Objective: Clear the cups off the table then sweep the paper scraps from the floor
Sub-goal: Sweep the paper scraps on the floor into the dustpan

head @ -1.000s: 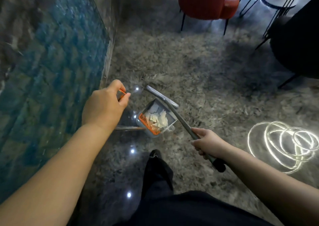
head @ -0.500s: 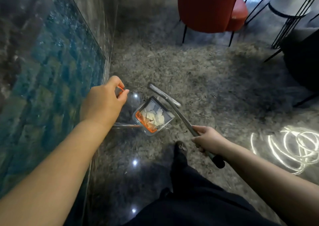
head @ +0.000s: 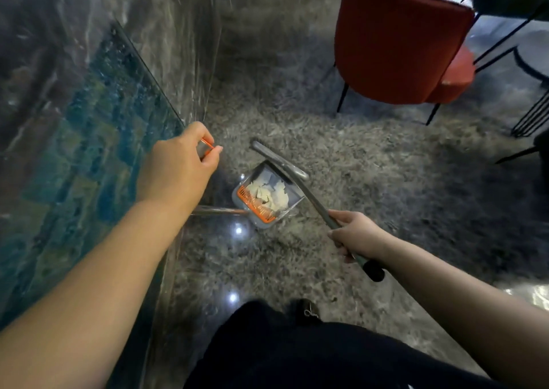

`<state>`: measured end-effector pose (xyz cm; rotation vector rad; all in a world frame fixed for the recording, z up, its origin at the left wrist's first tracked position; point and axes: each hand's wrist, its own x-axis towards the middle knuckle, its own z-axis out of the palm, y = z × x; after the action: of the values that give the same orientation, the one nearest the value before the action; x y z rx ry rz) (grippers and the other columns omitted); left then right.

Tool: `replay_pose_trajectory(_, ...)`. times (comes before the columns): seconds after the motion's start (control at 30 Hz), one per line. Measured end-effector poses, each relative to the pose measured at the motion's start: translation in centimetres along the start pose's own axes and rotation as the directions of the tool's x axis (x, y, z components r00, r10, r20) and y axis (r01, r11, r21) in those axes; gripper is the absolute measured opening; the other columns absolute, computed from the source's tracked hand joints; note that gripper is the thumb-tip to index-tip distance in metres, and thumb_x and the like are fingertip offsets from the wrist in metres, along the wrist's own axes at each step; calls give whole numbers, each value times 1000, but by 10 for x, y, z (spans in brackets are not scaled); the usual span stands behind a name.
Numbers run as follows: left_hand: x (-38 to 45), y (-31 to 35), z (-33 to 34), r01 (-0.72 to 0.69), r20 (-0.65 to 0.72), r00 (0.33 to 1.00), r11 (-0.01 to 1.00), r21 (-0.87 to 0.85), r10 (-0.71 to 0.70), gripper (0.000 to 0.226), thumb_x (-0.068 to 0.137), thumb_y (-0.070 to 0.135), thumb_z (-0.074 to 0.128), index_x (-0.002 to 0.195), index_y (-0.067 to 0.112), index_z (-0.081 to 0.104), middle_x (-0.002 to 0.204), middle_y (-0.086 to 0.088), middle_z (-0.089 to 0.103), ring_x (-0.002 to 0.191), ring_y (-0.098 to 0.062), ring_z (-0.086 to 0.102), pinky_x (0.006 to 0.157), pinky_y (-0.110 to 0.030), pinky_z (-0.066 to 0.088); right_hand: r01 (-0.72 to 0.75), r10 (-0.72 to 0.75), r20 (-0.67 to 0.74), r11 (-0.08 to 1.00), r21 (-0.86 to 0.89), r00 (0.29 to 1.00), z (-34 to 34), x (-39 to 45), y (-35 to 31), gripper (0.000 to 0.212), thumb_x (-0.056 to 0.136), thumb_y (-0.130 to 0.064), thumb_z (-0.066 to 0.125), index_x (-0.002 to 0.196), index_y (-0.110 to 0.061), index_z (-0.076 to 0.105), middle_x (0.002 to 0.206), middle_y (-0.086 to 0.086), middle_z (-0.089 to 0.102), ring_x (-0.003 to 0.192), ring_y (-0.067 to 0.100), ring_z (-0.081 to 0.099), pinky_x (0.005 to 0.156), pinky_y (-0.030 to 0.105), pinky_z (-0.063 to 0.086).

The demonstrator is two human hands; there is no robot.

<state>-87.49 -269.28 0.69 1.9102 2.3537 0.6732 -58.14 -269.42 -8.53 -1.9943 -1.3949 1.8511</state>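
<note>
Both hands busy: left hand (head: 175, 171) pinches dustpan (head: 264, 200) handle upright so paper scraps (head: 271, 194) stay in, right hand (head: 358, 235) w/ grip wrapped round broom (head: 300, 182).

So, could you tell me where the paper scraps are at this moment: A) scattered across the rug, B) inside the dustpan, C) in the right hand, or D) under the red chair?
B: the white paper scraps lie piled inside the grey dustpan, beside its orange comb.

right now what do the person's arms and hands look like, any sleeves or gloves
Both forearms are bare up to the frame edge: no sleeves in view. The left hand and right hand wear no gloves, and no rings, watch or bracelets show. The picture is slightly blurred, so fine marks cannot be told.
</note>
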Motion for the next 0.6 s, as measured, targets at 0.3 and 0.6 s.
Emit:
replay_pose_trajectory(0.3, 196, -42, 44, -29, 28, 999, 999, -44, 31, 18, 89, 44, 62, 87, 32, 49, 58, 6, 49, 50, -14, 47, 43, -22, 29, -28, 29, -23, 998, 49, 999, -22, 132, -140, 58, 91, -3, 48, 143, -28, 42, 65, 6, 51, 39, 12, 44, 41, 23, 43)
replay_pose_trajectory(0.6, 376, -67, 81, -71, 49, 996, 997, -14, 71, 17, 90, 45, 61, 92, 31, 51, 58, 13, 42, 59, -25, 51, 49, -27, 32, -29, 40, -77, 990, 140, 996, -58, 252, -259, 52, 90, -2, 48, 135, -29, 51, 53, 0, 49, 36, 12, 43, 40, 22, 40)
